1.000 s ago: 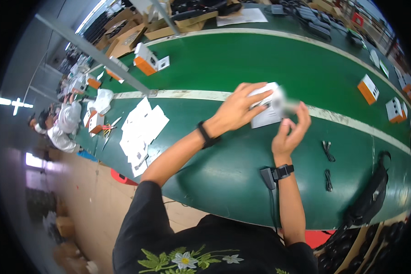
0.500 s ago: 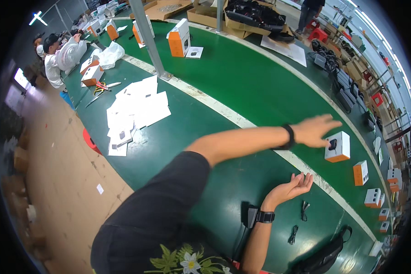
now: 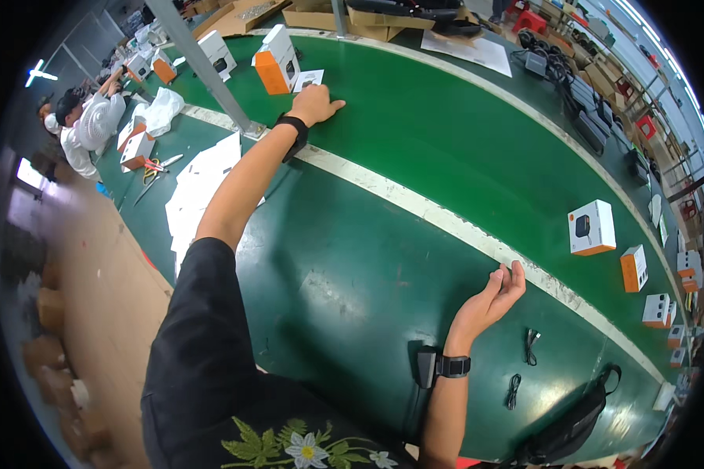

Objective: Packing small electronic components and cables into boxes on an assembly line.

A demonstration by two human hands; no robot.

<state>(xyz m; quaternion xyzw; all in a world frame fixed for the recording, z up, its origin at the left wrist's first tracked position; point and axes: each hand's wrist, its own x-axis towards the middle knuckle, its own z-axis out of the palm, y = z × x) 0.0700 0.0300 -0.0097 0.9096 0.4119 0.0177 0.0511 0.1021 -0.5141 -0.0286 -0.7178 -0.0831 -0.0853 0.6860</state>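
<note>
My left hand (image 3: 314, 105) reaches to the far left, over the green surface beyond the pale strip. Its thumb sticks out to the right; the other fingers bend downward, partly hidden. Just beyond them lies a small printed leaflet (image 3: 308, 78), at the foot of an upright white-and-orange box (image 3: 277, 64); whether fingers touch the leaflet is unclear. My right hand (image 3: 489, 301) hovers by the strip at right, fingers loosely curved, thumb apart, holding nothing. Near it are two coiled black cables (image 3: 532, 346) and a black adapter (image 3: 426, 366) beside the wrist.
White sheets (image 3: 199, 187) lie beneath my left forearm, with scissors (image 3: 153, 167) farther left. A metal post (image 3: 211, 74) rises beside my left arm. White-and-orange boxes (image 3: 592, 227) line the right side. A black bag (image 3: 575, 426) rests at lower right. People sit at far left.
My left hand has swung from beside the box on the right to the leaflet at the far left. My right hand stays near its place, its fingers drawn closer together.
</note>
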